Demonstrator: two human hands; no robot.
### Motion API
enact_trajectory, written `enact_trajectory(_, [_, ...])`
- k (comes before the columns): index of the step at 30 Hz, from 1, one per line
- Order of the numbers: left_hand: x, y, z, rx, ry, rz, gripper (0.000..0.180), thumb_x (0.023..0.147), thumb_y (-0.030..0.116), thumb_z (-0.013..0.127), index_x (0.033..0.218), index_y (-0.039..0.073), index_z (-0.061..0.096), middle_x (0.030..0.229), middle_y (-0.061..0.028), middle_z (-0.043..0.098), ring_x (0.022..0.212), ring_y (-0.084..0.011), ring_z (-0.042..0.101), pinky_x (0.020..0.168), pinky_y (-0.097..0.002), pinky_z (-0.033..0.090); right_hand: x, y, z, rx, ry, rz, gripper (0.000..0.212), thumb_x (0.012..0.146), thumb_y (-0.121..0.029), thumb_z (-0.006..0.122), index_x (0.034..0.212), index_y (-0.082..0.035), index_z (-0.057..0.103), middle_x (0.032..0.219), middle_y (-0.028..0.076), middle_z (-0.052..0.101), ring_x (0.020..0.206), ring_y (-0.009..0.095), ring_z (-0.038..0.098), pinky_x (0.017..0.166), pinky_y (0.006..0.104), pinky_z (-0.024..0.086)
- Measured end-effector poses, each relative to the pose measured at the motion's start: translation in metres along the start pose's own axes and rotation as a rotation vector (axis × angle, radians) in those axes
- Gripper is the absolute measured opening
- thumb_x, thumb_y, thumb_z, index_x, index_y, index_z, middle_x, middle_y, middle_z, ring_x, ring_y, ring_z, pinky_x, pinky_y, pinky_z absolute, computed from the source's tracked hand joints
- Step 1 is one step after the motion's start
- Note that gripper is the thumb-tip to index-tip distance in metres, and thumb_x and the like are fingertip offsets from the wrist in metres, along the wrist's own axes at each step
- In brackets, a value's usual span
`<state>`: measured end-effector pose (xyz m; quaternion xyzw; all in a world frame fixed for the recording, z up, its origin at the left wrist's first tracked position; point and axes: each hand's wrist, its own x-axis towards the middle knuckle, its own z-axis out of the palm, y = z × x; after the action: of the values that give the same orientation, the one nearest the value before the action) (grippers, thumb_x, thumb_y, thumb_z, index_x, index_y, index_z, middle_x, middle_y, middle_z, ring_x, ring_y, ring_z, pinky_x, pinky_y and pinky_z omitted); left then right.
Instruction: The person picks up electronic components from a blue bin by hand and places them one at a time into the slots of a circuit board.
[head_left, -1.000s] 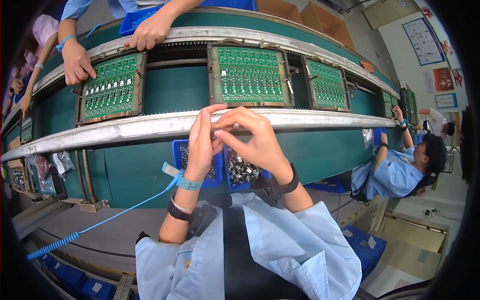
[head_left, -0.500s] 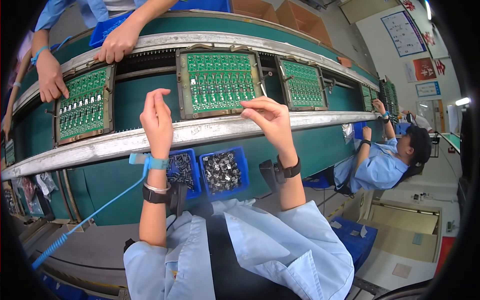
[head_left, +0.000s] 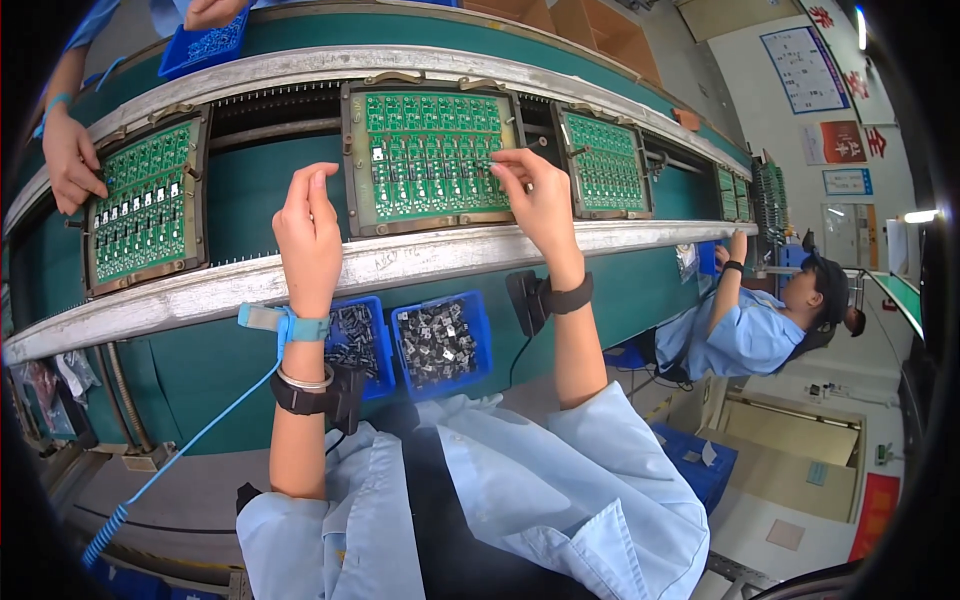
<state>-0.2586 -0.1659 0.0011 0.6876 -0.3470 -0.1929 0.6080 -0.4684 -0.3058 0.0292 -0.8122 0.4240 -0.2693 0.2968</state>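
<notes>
In front of me a green circuit board panel (head_left: 435,200) lies in a dark-edged frame on the rails. My right hand (head_left: 543,205) is over the panel's right edge, thumb and forefinger pinched together at the rows of components; whatever is between the tips is too small to make out. My left hand (head_left: 308,235) is raised just left of the frame, above the near rail. Its fingers are drawn together against the thumb, and any part in them is hidden. A blue corded wrist strap (head_left: 290,324) circles my left wrist.
Below the near rail (head_left: 400,262) stand two blue bins, one with black parts (head_left: 352,338), one with black-and-silver parts (head_left: 437,342). More framed panels lie left (head_left: 145,200) and right (head_left: 603,165). A co-worker's hand (head_left: 72,165) touches the left panel; another co-worker (head_left: 755,315) sits at right.
My right hand has moved up from the panel's lower right corner onto its component rows. The framed panels appear shifted slightly left. A co-worker's hand has left the left panel for a blue bin.
</notes>
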Motion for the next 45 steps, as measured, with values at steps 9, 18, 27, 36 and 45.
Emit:
enact_trajectory(9, [0.003, -0.003, 0.005, 0.099, -0.003, -0.025, 0.028, 0.100, 0.017, 0.044, 0.107, -0.002, 0.063, 0.052, -0.0076, 0.041, 0.045, -0.0108, 0.036, 0.044, -0.0329, 0.028, 0.007, 0.009, 0.004, -0.204, 0.043, -0.213, 0.007, 0.084, -0.001, 0.064, 0.090, 0.001, 0.066, 0.078, 0.012, 0.059, 0.058, 0.020, 0.054, 0.055, 0.0311, 0.044])
enact_trajectory(18, [0.004, 0.000, 0.006, 0.140, -0.040, -0.040, 0.029, 0.099, 0.015, 0.045, 0.110, -0.004, 0.064, 0.053, -0.0135, 0.050, 0.043, -0.0154, 0.043, 0.045, -0.0349, 0.034, 0.009, 0.015, 0.010, -0.226, 0.031, -0.247, 0.005, 0.085, 0.001, 0.063, 0.090, 0.002, 0.064, 0.083, 0.014, 0.059, 0.066, 0.025, 0.058, 0.061, 0.0328, 0.046])
enact_trajectory(27, [0.004, 0.003, 0.007, 0.183, -0.056, -0.009, 0.029, 0.098, 0.014, 0.046, 0.108, -0.006, 0.064, 0.053, -0.0142, 0.049, 0.043, -0.0159, 0.044, 0.046, -0.0346, 0.035, 0.010, 0.016, 0.012, -0.244, 0.013, -0.269, 0.005, 0.087, -0.001, 0.059, 0.090, 0.003, 0.061, 0.085, 0.017, 0.060, 0.073, 0.033, 0.060, 0.065, 0.0364, 0.048])
enact_trajectory(36, [0.003, 0.004, 0.009, 0.180, -0.081, -0.024, 0.029, 0.098, 0.013, 0.045, 0.110, -0.005, 0.064, 0.054, -0.0167, 0.051, 0.044, -0.0190, 0.046, 0.047, -0.0362, 0.036, 0.011, 0.016, 0.014, -0.243, 0.009, -0.292, 0.005, 0.086, 0.000, 0.059, 0.089, 0.004, 0.060, 0.084, 0.018, 0.060, 0.075, 0.036, 0.060, 0.066, 0.0391, 0.048])
enact_trajectory(45, [0.004, 0.003, 0.010, 0.191, -0.059, -0.016, 0.029, 0.098, 0.014, 0.045, 0.110, -0.004, 0.064, 0.059, -0.0204, 0.054, 0.046, -0.0237, 0.049, 0.049, -0.0375, 0.039, 0.009, 0.005, 0.014, -0.428, 0.011, -0.332, 0.004, 0.083, 0.000, 0.062, 0.086, 0.003, 0.064, 0.083, 0.017, 0.061, 0.074, 0.036, 0.061, 0.066, 0.0402, 0.049])
